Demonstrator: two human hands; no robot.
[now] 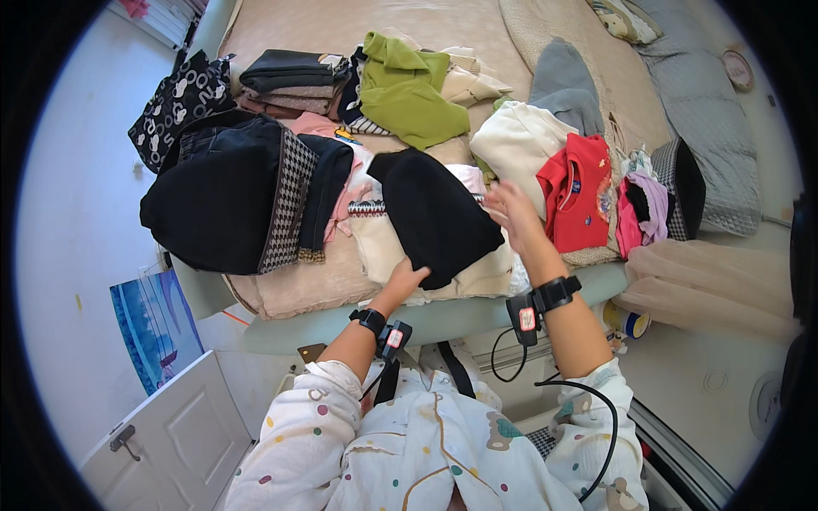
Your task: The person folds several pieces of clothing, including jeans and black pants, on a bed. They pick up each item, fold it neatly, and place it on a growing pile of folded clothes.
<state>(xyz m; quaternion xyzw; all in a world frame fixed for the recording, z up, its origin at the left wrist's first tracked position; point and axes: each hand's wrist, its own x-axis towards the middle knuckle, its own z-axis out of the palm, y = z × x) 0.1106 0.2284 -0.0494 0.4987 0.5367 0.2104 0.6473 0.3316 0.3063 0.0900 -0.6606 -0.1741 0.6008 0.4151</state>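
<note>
A folded black garment [441, 217] lies over a cream knitted garment [377, 246] near the bed's front edge. My left hand [407, 280] grips its lower left corner between thumb and fingers. Beside its right edge, my right hand [516, 214] is raised with the fingers apart, holding nothing. To the left sits a large black bag with a houndstooth panel [211, 204], with dark denim clothing in it. Right of my right hand are a white garment [517, 137] and a folded red top [578, 191]. A green garment [409, 89] lies behind the black one.
Folded dark trousers [287, 70] are stacked at the back left, near a black patterned fabric bag [185, 99]. A grey garment [565, 83] and a small bag of pink and lilac clothes [648, 204] lie rightward. Beige tulle [703, 287] hangs at the right. A white door [172, 441] stands lower left.
</note>
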